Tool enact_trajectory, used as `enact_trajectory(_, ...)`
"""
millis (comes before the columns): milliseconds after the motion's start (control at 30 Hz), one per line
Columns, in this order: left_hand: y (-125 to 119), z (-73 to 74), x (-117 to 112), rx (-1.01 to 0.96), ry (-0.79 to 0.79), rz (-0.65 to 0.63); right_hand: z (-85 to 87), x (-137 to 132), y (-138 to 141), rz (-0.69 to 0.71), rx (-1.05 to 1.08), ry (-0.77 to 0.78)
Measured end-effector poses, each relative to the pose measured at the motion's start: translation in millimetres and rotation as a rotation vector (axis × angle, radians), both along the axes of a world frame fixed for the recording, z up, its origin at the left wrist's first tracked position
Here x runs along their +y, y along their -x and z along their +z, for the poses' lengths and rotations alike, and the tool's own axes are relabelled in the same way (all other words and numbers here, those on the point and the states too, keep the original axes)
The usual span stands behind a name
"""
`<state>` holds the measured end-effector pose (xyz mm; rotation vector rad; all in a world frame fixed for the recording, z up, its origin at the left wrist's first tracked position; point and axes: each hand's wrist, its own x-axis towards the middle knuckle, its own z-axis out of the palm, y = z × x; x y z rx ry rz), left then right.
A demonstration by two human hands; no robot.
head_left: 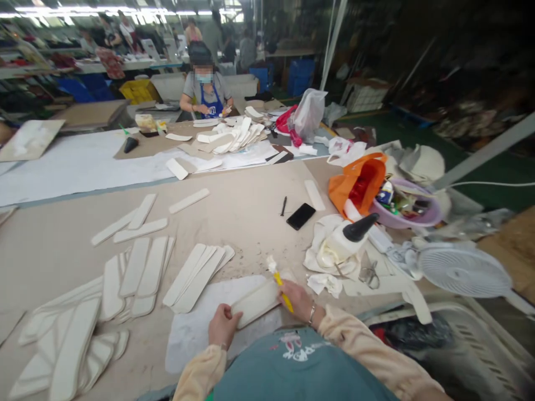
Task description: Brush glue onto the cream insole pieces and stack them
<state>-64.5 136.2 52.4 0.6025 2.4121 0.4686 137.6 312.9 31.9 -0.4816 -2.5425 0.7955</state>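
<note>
My left hand [223, 326] pinches the near-left end of a long off-white panel [256, 303] with rounded corners. That panel lies on a white sheet [188, 331] right in front of me. In my right hand [296, 298] is a yellow-handled brush [276, 274], its whitish bristles pointing up and away from me. The right hand rests by the panel's other end and partly hides it. Just beyond the sheet's left side, a fanned stack of similar panels [198, 275] lies on the brown table covering.
Piles of panels [75, 345] spread across the left. To the right are a black-nozzled bottle [345, 242], a phone [301, 216], scissors [368, 273], a fan [463, 270], an orange bag [357, 181] and a purple basin [418, 214]. A masked co-worker [207, 92] sits across the table.
</note>
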Motion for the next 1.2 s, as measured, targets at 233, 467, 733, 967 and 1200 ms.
enact_trajectory(233,4,-5.0,2,0.022,0.017,-0.048,-12.8,-8,6,0.166,-0.002,0.032)
enact_trajectory(467,4,-3.5,4,-0.008,-0.031,-0.009,-18.2,24,-34,-0.179,-0.006,0.059)
enact_trajectory(733,-6,45.2,13,-0.196,-0.448,0.046,19.3,28,-40,-0.389,0.104,0.241)
enact_trajectory(967,-16,148.9,58,-0.655,-0.909,0.259,73.3,20,-20,-0.257,0.324,0.742)
enact_trajectory(1200,0,205.7,67,-0.814,-1.139,0.518,91.7,12,-5,-0.186,0.545,1.176)
